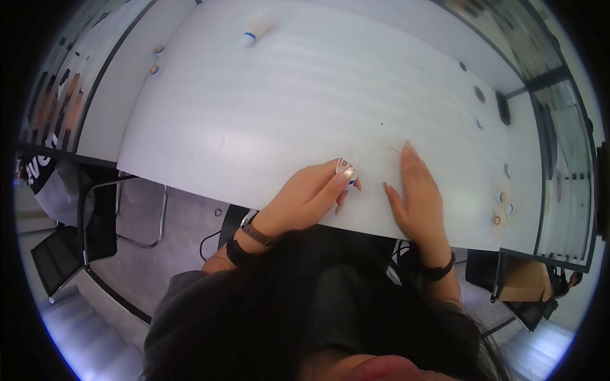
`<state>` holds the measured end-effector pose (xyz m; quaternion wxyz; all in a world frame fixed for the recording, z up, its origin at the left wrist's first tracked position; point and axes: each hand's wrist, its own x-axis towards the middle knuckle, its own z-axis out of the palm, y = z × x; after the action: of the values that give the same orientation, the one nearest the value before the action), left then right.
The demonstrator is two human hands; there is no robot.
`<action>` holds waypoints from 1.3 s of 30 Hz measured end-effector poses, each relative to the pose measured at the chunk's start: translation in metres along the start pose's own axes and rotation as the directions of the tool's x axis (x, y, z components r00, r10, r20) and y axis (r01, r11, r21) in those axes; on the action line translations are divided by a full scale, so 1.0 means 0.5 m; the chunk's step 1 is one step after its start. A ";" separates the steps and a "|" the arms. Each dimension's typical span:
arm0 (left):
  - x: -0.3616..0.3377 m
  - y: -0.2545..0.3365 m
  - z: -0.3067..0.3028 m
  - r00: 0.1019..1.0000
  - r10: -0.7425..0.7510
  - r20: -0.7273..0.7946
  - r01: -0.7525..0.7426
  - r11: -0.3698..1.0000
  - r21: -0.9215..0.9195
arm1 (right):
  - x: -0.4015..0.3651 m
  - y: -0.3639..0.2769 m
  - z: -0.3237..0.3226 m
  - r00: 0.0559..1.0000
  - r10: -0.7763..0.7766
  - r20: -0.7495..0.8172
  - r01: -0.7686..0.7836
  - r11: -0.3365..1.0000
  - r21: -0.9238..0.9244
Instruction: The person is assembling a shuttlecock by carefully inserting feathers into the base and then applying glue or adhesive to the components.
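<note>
Close to the table's front edge, my left hand is closed around a shuttlecock with a white and blue base. Only a few thin quills show on it, and part of it is hidden by the fingers. To its right, my right hand lies on the white table with fingers stretched out and thumb apart. A thin, pale strand, perhaps a feather shaft, lies by its fingertips.
A feathered shuttlecock lies at the back. Two cork bases sit at the far left. Several worn shuttlecocks lie at the right edge, with a black object behind. Partitions enclose the table's sides; a cardboard box is below right.
</note>
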<state>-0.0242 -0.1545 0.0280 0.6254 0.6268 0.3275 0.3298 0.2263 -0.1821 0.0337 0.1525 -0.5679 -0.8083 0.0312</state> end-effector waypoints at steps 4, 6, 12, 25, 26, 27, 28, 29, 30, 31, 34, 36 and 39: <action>0.002 0.004 -0.005 1.000 -0.017 -0.004 0.017 0.999 -0.044 | 0.004 -0.014 -0.011 0.998 0.055 0.011 -0.055 0.998 -0.025; 0.007 -0.002 -0.004 1.000 -0.010 -0.025 0.007 0.995 -0.101 | 0.006 -0.012 -0.011 0.998 0.057 0.012 -0.056 0.996 -0.075; 0.013 -0.018 -0.008 0.993 0.035 -0.109 -0.068 0.947 -0.315 | 0.021 -0.018 -0.004 0.995 0.099 -0.032 -0.104 0.970 -0.218; 0.006 -0.025 -0.003 0.994 0.006 -0.113 -0.048 0.927 -0.373 | 0.045 -0.097 0.000 0.942 -0.222 0.251 0.242 0.969 -0.050; 0.006 -0.023 -0.005 0.992 0.030 -0.120 -0.071 0.933 -0.354 | 0.042 -0.094 0.004 0.942 -0.227 0.248 0.243 0.969 -0.036; 0.005 -0.023 -0.006 0.993 0.021 -0.115 -0.060 0.937 -0.345 | 0.036 -0.093 0.004 0.942 -0.229 0.245 0.242 0.970 -0.024; 0.006 -0.024 -0.007 0.994 0.016 -0.110 -0.052 0.940 -0.336 | 0.033 -0.094 0.004 0.939 -0.234 0.251 0.240 0.971 0.004; 0.007 -0.023 -0.007 0.994 0.013 -0.105 -0.047 0.943 -0.330 | 0.029 -0.094 0.004 0.938 -0.247 0.244 0.248 0.968 0.027; 0.006 -0.017 -0.007 0.995 -0.007 -0.104 -0.027 0.945 -0.327 | 0.026 -0.092 0.003 0.936 -0.260 0.238 0.256 0.965 0.049; 0.006 -0.016 -0.006 0.994 -0.003 -0.106 -0.032 0.946 -0.323 | 0.022 -0.090 0.003 0.933 -0.273 0.236 0.263 0.962 0.071; 0.004 -0.019 -0.003 0.993 0.015 -0.114 -0.048 0.955 -0.293 | 0.013 -0.087 0.000 0.934 -0.288 0.213 0.274 0.957 0.091; 0.003 -0.017 -0.004 0.994 0.025 -0.106 -0.054 0.959 -0.279 | 0.007 -0.084 -0.002 0.933 -0.296 0.202 0.280 0.954 0.104; 0.000 -0.018 -0.004 0.994 0.022 -0.105 -0.049 0.966 -0.255 | -0.008 -0.076 0.002 0.921 -0.345 0.178 0.325 0.936 0.133</action>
<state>-0.0260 -0.1531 0.0191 0.6778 0.5287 0.3021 0.4120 0.1927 -0.1993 0.0406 0.1026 -0.4067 -0.9020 0.1021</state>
